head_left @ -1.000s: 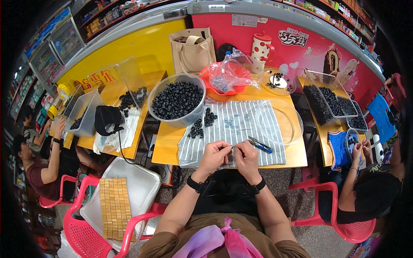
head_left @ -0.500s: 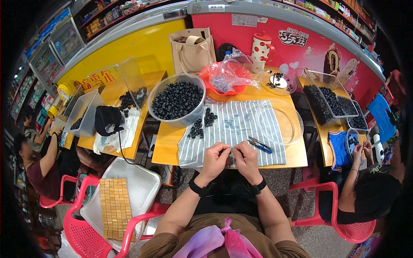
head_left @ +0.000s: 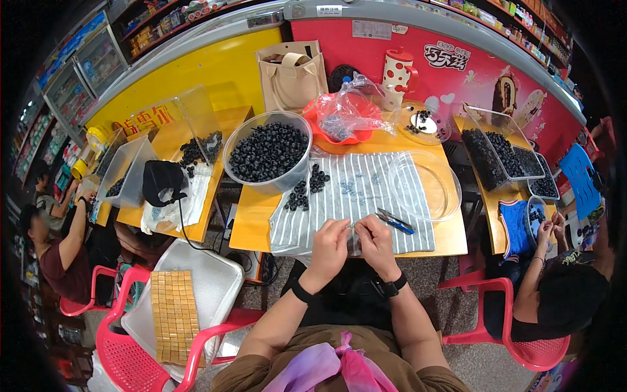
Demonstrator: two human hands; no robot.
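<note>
My left hand (head_left: 331, 245) and my right hand (head_left: 375, 243) meet over the near edge of a grey-and-white striped cloth (head_left: 326, 225). Both are closed in a pinch, fingertips almost touching around something too small to make out. Just beyond my right hand lie pliers (head_left: 396, 222) with blue-and-black handles. Farther up the cloth are small clear pieces (head_left: 353, 186), with little piles of small black round parts (head_left: 297, 196) to their left. A large clear round tub (head_left: 234, 171) full of the same black parts stands at the cloth's far left corner.
Behind the cloth sit a red basin (head_left: 330, 145) with plastic bags, a dotted tumbler (head_left: 395, 78) and a beige bag (head_left: 294, 81). A clear round lid (head_left: 450, 196) lies at right. Side tables hold clear bins (head_left: 522, 171); other people work at both sides. A pink chair (head_left: 127, 353) stands left.
My left hand has turned a little, its fingers now pointing more upward and inward. My right hand stays nearly in place, still pinched beside it.
</note>
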